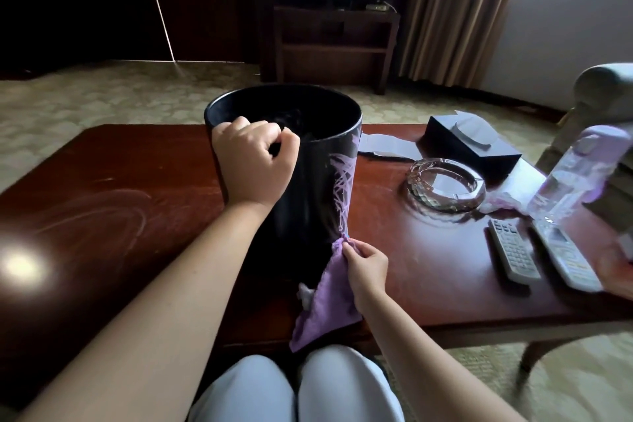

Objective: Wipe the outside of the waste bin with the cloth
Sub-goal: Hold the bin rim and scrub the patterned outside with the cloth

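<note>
on the brown table (pixel 137 181) stands the black bin (pixel 308 188). left hand (pixel 253 164) grips its rim. right hand (pixel 364 267) pinches the cloth (pixel 325 305) low at the bin's right side, streaks just above.

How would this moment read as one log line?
left hand grips bin rim | right hand pinches cloth at bin's base | wiping underway

bin (pixel 308 188) base: behind left forearm | spray bottle (pixel 579 175): blurred | armchair (pixel 603 96): cropped right
</note>
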{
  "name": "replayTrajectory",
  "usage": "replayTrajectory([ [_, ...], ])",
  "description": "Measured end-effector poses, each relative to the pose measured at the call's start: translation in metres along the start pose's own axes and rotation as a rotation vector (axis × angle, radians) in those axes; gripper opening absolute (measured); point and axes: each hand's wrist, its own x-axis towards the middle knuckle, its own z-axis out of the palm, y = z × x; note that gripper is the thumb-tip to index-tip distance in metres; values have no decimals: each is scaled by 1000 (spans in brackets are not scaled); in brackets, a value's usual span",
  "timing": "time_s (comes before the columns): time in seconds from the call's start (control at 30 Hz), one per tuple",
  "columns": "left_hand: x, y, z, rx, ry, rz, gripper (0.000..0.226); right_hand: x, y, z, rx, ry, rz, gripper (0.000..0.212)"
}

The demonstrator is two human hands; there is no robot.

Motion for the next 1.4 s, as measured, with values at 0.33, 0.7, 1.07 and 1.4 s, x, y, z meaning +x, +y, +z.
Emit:
replayTrajectory([
  [0.33,0,0,0,-3,-7,-2,39,0,-10,1,40,3,114,10],
  [0.7,0,1,-1,-4,-10,2,39,-4,-34,7,198,22,184,11],
  [1.07,1,2,-2,6,-9,5,38,-17,-50,13,229,-13,93,9],
  [1.4,1,2,-3,13,-13,6,37,-28,-59,18,132,38,-72,16],
])
